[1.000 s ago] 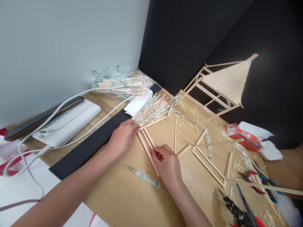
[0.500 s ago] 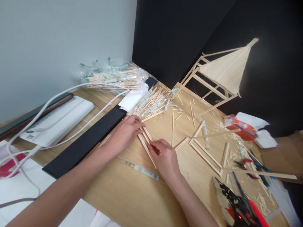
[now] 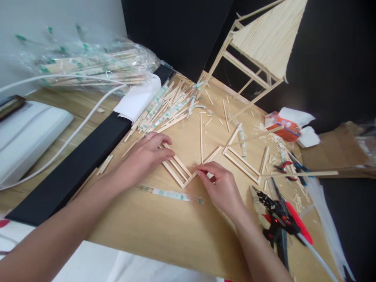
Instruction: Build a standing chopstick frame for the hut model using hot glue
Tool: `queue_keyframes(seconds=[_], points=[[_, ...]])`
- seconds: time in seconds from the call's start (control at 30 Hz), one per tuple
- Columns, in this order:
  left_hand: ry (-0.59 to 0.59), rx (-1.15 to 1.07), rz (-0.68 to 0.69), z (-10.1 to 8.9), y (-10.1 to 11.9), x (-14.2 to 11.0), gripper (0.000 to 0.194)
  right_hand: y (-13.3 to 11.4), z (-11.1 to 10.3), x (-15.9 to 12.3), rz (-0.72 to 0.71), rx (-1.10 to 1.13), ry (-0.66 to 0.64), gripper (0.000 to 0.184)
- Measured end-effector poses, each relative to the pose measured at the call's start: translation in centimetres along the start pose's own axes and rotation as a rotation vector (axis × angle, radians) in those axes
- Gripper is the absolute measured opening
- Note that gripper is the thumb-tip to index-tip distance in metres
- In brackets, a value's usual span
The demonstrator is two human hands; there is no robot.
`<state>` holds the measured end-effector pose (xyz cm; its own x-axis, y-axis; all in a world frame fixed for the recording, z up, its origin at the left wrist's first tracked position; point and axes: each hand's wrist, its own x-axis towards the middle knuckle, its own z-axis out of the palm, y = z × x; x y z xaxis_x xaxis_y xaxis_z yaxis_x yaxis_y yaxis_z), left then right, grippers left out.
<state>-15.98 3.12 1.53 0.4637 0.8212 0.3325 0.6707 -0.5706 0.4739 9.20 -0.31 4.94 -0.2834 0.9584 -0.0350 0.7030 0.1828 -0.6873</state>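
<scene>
My left hand lies flat on the wooden board, fingers stretched over the upper ends of a few parallel wooden sticks. My right hand pinches with thumb and forefinger at the lower end of those sticks, where a short cross stick meets them. A wrapped chopstick lies just below both hands. A rectangular stick frame rests to the right of my right hand.
A pile of loose and wrapped chopsticks and a plastic bag of them lie at the back left. A stick-built roofed model stands behind. A red and black glue gun, pliers, an orange box and stick scraps fill the right.
The view has swung right and closer. My right hand has slid right along the sticks to their lower end; my left hand stays pressed on their upper ends.
</scene>
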Motion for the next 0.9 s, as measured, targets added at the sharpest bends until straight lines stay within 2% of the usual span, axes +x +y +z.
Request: queue_keyframes(seconds=[0.17, 0.4, 0.9], points=[[-0.098, -0.056, 0.089, 1.4, 1.7, 0.2, 0.017, 0.1, 0.8, -0.6, -0.060, 0.005, -0.016, 0.023], [-0.197, -0.140, 0.071, 2.0, 3.0, 0.3, 0.018, 0.5, 1.2, -0.5, -0.092, 0.016, 0.009, 0.021], [-0.208, -0.173, 0.034, 2.6, 2.8, 0.4, 0.013, 0.9, 1.5, -0.7, -0.109, 0.037, 0.020, 0.019]])
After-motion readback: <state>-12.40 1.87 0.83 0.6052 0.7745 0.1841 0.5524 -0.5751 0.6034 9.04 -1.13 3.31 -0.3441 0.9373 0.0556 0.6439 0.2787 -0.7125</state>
